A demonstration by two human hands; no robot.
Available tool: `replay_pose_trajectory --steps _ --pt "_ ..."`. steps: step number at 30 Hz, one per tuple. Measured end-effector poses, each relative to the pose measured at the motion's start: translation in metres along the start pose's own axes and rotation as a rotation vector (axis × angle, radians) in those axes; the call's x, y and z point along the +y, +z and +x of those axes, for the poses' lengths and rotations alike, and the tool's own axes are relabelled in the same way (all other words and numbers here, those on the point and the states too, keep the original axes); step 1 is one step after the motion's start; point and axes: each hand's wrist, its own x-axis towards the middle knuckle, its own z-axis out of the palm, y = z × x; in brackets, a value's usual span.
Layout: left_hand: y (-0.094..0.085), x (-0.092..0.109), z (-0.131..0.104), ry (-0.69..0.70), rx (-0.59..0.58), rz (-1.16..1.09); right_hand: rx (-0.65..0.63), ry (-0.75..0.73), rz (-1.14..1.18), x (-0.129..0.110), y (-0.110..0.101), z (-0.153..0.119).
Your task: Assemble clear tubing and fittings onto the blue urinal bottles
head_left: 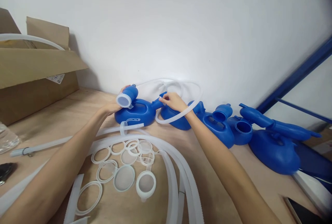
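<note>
L hand [113, 107] is wrapped round the back of the blue cup [131, 92], part closed, fingertips showing at its top; white cap [123, 100] is on the wide end, facing the cam. R hand [176, 101] is curled nearly shut, thumb + index at the tip of the jug spout [157, 103]; can't tell if it's pinching the spout or some small part there. Handling, my read: cup + blue jug [135, 116] look like hollow moulded plastic, so light, fairly stiff, a bit slick, not fragile. Best hold for cup = round the body, off the cap tab; for jug = top handle or base of spout. Clear hose [169, 118] looks soft/springy, prob wants to curl back, so grab near an end. Position-wise: cup is in L hand, above L end of jug; jug sits upright on the table [207, 196] between the hands, spout angled up to R hand. Hose loops across R wrist, 2nd blue jug [178, 122] just below R hand, loose rings + caps [124, 178] nearer the person, btwn the forearms
</note>
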Motion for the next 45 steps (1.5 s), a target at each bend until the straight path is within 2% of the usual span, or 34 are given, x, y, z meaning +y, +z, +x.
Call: replay_pose_trajectory --steps 4,13,21,30,33,35,36,37,39,40,41,42,45 --pt "0.001 -0.006 0.001 0.017 0.015 -0.017 -0.017 0.107 0.147 0.005 0.015 0.006" --pt "0.001 -0.009 -0.001 -0.021 0.004 -0.065 -0.088 0.259 0.457 0.013 0.027 0.022" --pt "0.001 -0.006 -0.002 -0.048 0.01 -0.106 -0.055 0.264 0.545 0.018 0.033 0.024" --pt "0.001 -0.005 -0.002 -0.036 0.014 -0.108 0.023 0.175 0.478 0.015 0.018 0.008" --pt "0.0 -0.006 -0.002 -0.027 0.01 -0.097 0.134 0.131 0.443 -0.001 0.004 0.002" --pt "0.0 -0.007 -0.002 -0.023 0.008 -0.091 0.143 0.068 0.454 -0.022 -0.005 -0.007" --pt "0.0 -0.008 -0.002 -0.021 0.007 -0.088 0.1 0.028 0.468 -0.034 -0.009 -0.013" --pt "0.0 -0.009 -0.002 -0.018 0.008 -0.085 0.004 -0.026 0.496 -0.046 -0.011 -0.02" --pt "0.0 -0.012 -0.001 -0.013 0.011 -0.076 -0.401 -0.188 0.648 -0.065 -0.013 -0.033" --pt "0.0 -0.013 0.0 -0.011 0.012 -0.071 -0.542 -0.233 0.712 -0.071 -0.011 -0.038" --pt "0.0 -0.015 0.0 -0.01 0.013 -0.066 -0.624 -0.254 0.781 -0.074 -0.009 -0.041" --pt "0.0 -0.016 0.001 -0.009 0.014 -0.062 -0.65 -0.248 0.84 -0.073 -0.005 -0.044" --pt "-0.001 -0.017 0.001 -0.008 0.022 -0.052 -0.611 -0.188 0.904 -0.063 0.006 -0.043"
